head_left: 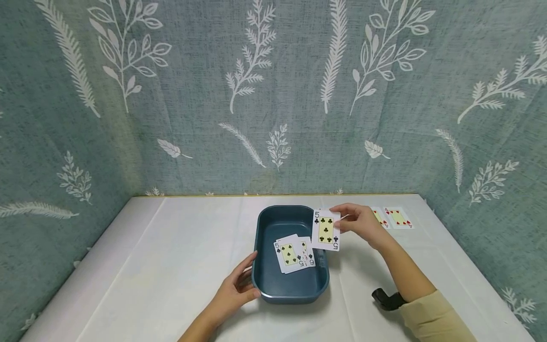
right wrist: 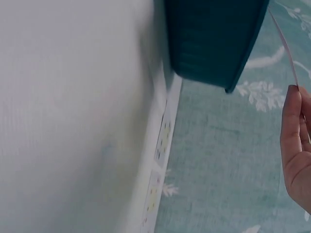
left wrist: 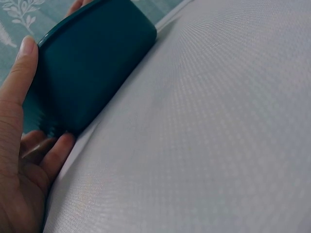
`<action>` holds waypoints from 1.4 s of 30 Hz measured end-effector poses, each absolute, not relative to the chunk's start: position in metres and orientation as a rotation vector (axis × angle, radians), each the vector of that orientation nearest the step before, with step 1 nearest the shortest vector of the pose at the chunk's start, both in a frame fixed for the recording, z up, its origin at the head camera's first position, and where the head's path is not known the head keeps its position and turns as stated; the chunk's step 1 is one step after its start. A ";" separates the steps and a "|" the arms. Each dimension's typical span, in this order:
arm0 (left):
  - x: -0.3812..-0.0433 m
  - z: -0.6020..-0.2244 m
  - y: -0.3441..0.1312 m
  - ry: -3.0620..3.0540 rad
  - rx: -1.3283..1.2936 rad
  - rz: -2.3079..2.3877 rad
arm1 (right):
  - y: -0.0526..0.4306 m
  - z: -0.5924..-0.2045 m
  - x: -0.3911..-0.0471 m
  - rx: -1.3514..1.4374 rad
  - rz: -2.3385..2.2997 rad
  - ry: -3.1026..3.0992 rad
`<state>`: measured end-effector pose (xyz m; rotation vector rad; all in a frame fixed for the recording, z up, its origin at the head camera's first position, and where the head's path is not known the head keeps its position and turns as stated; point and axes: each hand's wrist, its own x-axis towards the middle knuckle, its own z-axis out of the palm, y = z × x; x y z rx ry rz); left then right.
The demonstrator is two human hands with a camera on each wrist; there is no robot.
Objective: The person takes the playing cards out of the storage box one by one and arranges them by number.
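Note:
My right hand (head_left: 356, 222) pinches a playing card, the five of clubs (head_left: 326, 230), by its right edge. This card is upright above the right rim of a dark blue rectangular tray (head_left: 290, 294), its face toward me. In the right wrist view the same card (right wrist: 286, 48) shows edge-on from the fingers. Inside the tray lie several overlapping cards, with a five of spades (head_left: 288, 254) on top and a six (head_left: 308, 251) partly covered. My left hand (head_left: 234, 290) holds the tray's near left corner, thumb and fingers on its walls.
Two red-suited cards, one a four of diamonds (head_left: 398, 218), lie face up at the back right, partly behind my right hand. A black strap piece (head_left: 388, 299) is at my right wrist. Leaf-patterned green fabric (head_left: 273, 142) stands behind the white table (head_left: 171, 247).

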<state>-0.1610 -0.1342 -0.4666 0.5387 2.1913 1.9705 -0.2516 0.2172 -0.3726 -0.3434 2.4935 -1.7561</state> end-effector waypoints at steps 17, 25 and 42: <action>-0.164 -0.468 -0.132 2.209 0.510 1.963 | 0.261 -0.364 -0.250 -0.317 -1.773 2.484; -0.163 -0.469 -0.132 2.203 0.529 1.974 | 0.263 -0.381 -0.257 -0.315 -1.787 2.449; -0.162 -0.466 -0.134 2.212 0.535 1.966 | 0.260 -0.404 -0.267 -0.207 -1.748 2.352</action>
